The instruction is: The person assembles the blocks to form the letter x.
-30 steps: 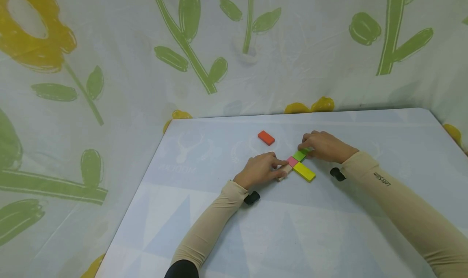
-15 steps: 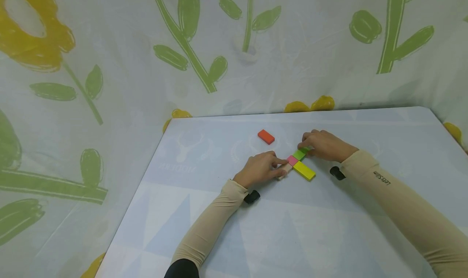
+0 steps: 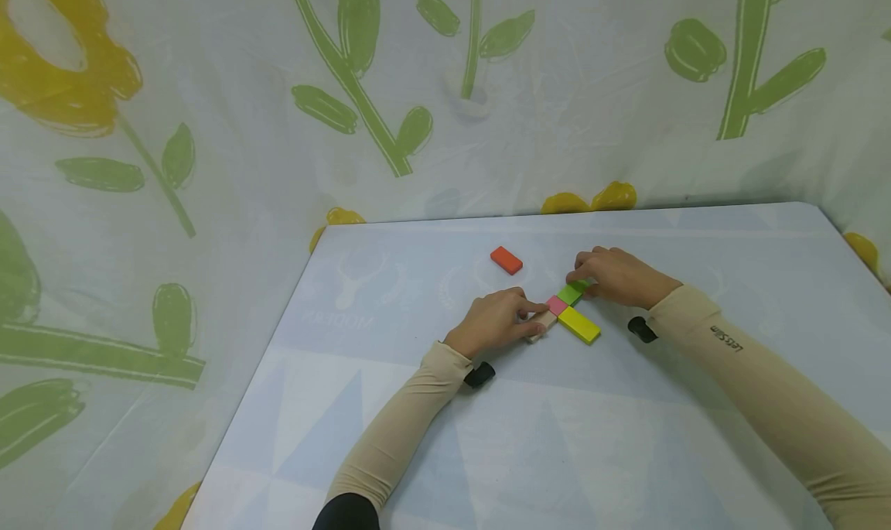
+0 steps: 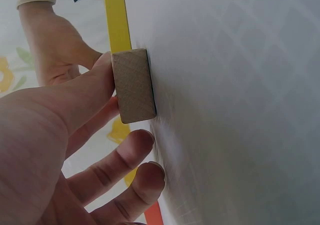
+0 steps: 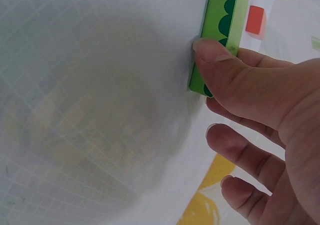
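Observation:
In the head view my left hand (image 3: 490, 325) pinches a plain wooden block (image 3: 542, 326) lying on the table. The left wrist view gives its bare end face (image 4: 134, 87), with the thumb on one side. A green block (image 3: 572, 292) is between the thumb and fingers of my right hand (image 3: 619, 277); dark green scallops run along its side in the right wrist view. Between these two blocks lies a small pink block (image 3: 556, 306), close to the left index fingertip. A yellow block (image 3: 579, 326) extends from the group toward the lower right. Whether all the blocks touch is hard to tell.
An orange-red block (image 3: 506, 260) lies alone farther back on the pale patterned table (image 3: 445, 453). Behind the table's far edge hangs a white curtain (image 3: 592, 128) printed with flowers. A small black device (image 3: 480, 376) sits at the left wrist, another (image 3: 642, 330) at the right.

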`<state>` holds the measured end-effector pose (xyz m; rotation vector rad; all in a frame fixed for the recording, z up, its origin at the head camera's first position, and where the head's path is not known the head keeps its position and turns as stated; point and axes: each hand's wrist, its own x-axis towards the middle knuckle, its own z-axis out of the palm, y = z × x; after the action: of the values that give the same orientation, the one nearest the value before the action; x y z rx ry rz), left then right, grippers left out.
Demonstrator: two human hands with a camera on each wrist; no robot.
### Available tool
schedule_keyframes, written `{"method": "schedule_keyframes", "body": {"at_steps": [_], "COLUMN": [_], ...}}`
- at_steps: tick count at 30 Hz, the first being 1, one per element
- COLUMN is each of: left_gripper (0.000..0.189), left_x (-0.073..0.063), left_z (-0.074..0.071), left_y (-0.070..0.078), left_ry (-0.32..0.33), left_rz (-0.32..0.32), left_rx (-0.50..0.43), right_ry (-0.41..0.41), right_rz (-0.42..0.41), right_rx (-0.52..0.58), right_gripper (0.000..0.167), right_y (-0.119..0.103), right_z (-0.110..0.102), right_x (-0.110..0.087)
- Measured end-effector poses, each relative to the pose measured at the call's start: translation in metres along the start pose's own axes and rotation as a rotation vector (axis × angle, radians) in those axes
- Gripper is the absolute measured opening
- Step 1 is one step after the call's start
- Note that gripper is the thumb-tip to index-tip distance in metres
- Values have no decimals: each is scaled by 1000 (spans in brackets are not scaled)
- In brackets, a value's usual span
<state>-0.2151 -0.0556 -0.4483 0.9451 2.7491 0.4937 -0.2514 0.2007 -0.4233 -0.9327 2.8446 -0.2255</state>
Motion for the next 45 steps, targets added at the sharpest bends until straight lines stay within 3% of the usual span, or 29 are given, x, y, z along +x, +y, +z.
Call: {"method": "schedule_keyframes", "body": {"at_steps": [29, 45], "left_gripper": [44, 44], "left_x": [0, 0], "left_z": [0, 0], "left_y": [0, 0], "left_ry": [3, 1], "left_rz": [-4, 5], "left_rx": [-10, 0], "right_ry": [-1, 44], "right_rz": [21, 29], "right_rx": [11, -7], "right_gripper": [37, 41], "right_y": [-1, 2], "right_z": [-2, -3], "right_x": [-3, -5]}}
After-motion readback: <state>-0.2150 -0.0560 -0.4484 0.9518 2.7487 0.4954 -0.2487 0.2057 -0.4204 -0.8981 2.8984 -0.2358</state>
